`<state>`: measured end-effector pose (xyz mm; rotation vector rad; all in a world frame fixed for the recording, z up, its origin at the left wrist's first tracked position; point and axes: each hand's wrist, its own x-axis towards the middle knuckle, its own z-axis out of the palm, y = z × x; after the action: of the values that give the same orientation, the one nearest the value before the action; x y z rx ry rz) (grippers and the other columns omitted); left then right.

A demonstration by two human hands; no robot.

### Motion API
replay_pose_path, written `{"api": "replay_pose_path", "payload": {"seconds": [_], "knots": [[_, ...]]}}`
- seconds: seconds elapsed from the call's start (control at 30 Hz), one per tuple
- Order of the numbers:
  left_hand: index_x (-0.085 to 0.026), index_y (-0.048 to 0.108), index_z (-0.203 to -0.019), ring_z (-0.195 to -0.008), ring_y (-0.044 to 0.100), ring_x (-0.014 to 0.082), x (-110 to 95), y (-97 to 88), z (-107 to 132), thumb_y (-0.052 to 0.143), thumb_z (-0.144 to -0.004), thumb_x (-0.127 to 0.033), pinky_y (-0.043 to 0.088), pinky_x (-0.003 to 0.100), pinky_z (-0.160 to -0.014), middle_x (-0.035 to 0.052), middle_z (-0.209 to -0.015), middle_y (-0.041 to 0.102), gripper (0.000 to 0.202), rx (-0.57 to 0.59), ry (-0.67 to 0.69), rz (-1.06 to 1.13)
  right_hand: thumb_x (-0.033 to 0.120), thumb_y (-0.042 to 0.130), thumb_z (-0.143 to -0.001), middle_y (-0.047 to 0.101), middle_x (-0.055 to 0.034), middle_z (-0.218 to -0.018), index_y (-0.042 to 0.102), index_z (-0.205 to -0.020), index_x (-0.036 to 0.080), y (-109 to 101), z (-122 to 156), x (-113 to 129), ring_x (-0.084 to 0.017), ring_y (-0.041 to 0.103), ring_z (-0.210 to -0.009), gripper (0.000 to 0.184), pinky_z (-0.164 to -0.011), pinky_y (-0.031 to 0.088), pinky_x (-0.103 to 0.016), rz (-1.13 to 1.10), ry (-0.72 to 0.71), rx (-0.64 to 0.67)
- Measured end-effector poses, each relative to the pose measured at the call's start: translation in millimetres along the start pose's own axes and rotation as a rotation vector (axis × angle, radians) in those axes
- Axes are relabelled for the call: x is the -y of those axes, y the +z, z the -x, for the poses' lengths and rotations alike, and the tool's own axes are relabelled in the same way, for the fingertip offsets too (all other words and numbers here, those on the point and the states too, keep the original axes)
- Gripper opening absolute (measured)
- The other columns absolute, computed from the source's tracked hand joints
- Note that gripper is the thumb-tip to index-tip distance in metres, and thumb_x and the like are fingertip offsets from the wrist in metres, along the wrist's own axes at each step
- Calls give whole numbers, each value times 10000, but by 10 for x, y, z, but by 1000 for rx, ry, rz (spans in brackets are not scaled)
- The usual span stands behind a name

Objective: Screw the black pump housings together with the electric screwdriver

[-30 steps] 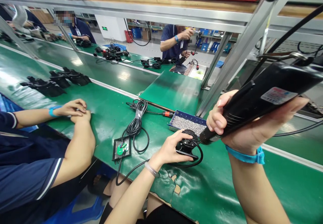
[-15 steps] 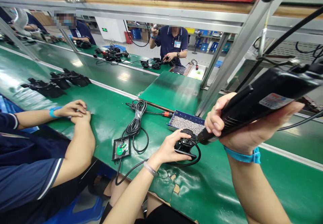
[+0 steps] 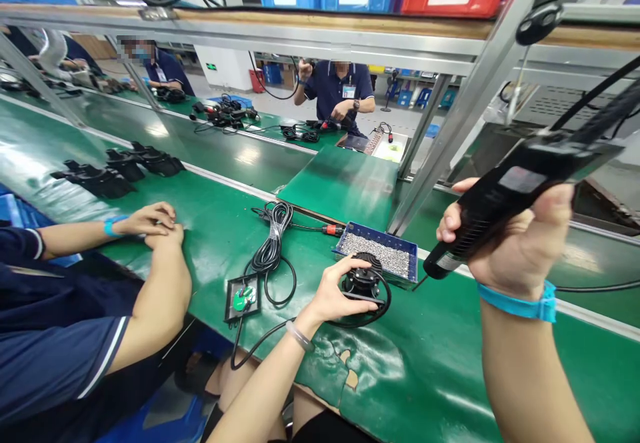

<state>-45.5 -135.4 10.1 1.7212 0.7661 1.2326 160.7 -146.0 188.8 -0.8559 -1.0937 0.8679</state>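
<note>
**Hands at the green desk**

Right hand [image 3: 505, 243] grips a black electric screwdriver [image 3: 520, 193] raised above the green desk [image 3: 450, 363]. Left hand [image 3: 335, 290] clasps a small black finned housing [image 3: 364, 282] just beside the blue screw tray [image 3: 377, 256].

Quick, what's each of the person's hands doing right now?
Left hand: closed on the black finned housing on the bench.
Right hand: closed around the electric screwdriver, held up.

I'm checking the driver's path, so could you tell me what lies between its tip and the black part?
In the head view, the blue screw tray's near corner and bare green mat.
</note>
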Motion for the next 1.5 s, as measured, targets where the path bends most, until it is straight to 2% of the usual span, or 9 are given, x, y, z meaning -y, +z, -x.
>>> {"api": "replay_pose_path", "payload": {"seconds": [0.17, 0.4, 0.5, 0.73, 0.9, 1.0, 1.1, 1.2, 1.5], "knots": [[-205, 635, -1087, -850, 665, 170, -129, -126, 3, 959, -526, -383, 551, 258, -784, 10, -983, 699, 672, -278, -123, 448, 866, 608, -628, 627, -19, -527, 742, -805, 231, -158, -16, -282, -172, 552, -435, 674, -427, 464, -316, 24, 139, -89], [-219, 638, -1112, -802, 644, 155, -228, -210, 85, 975, -493, -446, 538, 236, -727, 6, -948, 689, 740, -235, -238, 761, 835, 530, -670, 642, -48, -549, 770, -834, 224, -204, -26, -265, -195, 578, -459, 677, -437, 488, -347, -11, 188, -81], [-222, 623, -1115, -832, 660, 174, -189, -209, 66, 969, -499, -466, 547, 254, -746, 13, -957, 690, 748, -232, -194, 672, 805, 557, -687, 650, -48, -549, 766, -844, 221, -168, 10, -194, -190, 584, -459, 640, -445, 493, -340, -19, 154, -47], [-181, 670, -1100, -926, 684, 222, -59, -150, -43, 965, -518, -388, 563, 316, -850, 60, -1033, 713, 685, -118, -76, 150, 757, 598, -725, 686, -47, -604, 758, -948, 214, -114, 128, -78, -191, 613, -509, 609, -484, 516, -329, -30, 116, 64], [-193, 710, -1100, -1244, 623, 344, 14, -75, 32, 959, -536, -382, 450, 484, -1122, 122, -1210, 723, 645, 74, -1, -66, 723, 552, -765, 680, -70, -609, 776, -986, 193, -123, 180, 24, -213, 603, -531, 616, -493, 510, -359, -79, 90, 126], [-199, 698, -1136, -1271, 612, 343, 56, -62, 73, 957, -552, -383, 393, 513, -1175, 126, -1239, 717, 664, 75, 13, -81, 691, 524, -774, 632, -69, -601, 787, -1009, 172, -77, 181, 118, -213, 577, -553, 627, -501, 494, -369, -144, 80, 121], [-199, 689, -1145, -1223, 639, 329, 89, -56, 89, 956, -558, -406, 401, 518, -1167, 121, -1194, 726, 677, 44, 16, -77, 717, 570, -756, 532, -31, -544, 789, -856, 200, 26, 147, 214, -174, 493, -479, 571, -418, 401, -335, -161, 12, 72], [-201, 696, -1162, -1259, 612, 343, 101, -43, 84, 958, -552, -432, 423, 504, -1151, 138, -1252, 700, 703, 72, 7, -100, 818, 587, -727, 467, 2, -472, 761, -757, 241, 148, 99, 262, -154, 432, -397, 604, -366, 327, -321, -136, -41, 132], [-211, 679, -1195, -1244, 618, 323, 52, -55, 43, 935, -609, -445, 474, 459, -1099, 118, -1237, 700, 681, 132, 86, -147, 846, 352, -829, 489, -13, -483, 742, -809, 251, 417, 91, 87, -176, 476, -413, 712, -396, 364, -326, -115, -8, 137]]}}
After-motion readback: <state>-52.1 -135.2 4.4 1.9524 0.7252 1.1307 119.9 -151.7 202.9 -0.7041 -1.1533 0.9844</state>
